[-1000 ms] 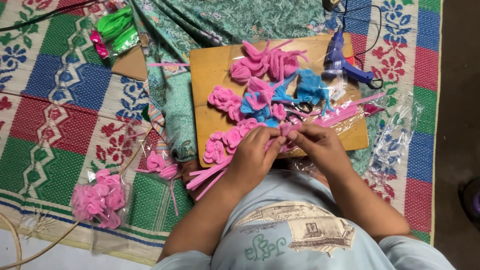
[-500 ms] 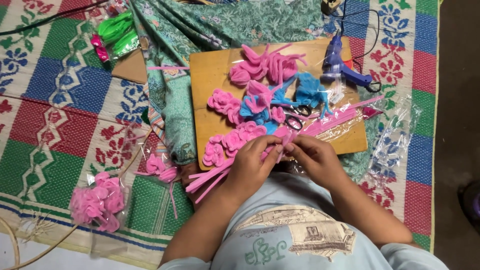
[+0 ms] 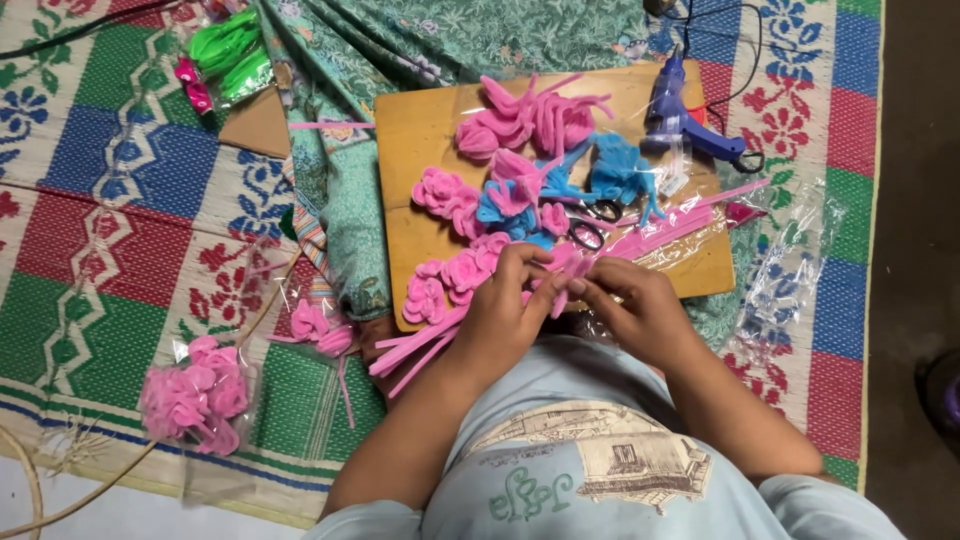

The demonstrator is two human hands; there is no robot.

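Down at the near edge of the wooden board [image 3: 420, 130], the left hand [image 3: 505, 305] and right hand [image 3: 630, 305] meet, fingertips pinched together on a pink chenille stem [image 3: 568, 272] held between them, just above the person's pale blue shirt [image 3: 590, 450]. Loose pink stems [image 3: 415, 350] jut out to the left from under the left wrist, partly hidden by it. Crowding the board right behind the hands are finished pink rosettes [image 3: 445, 280], more pink curls [image 3: 530, 120] at the far side, and blue curled pieces [image 3: 610, 175] in the middle. Black-handled scissors [image 3: 590, 225] lie among them, half buried. A blue glue gun [image 3: 685, 125] rests at the far right corner, its black cord trailing off. Clear plastic wrap [image 3: 790, 270] lies to the right. On the patterned mat [image 3: 90, 250] to the left sit a bag of pink rosettes [image 3: 195, 395], near, and green stems in a packet [image 3: 230, 50], far
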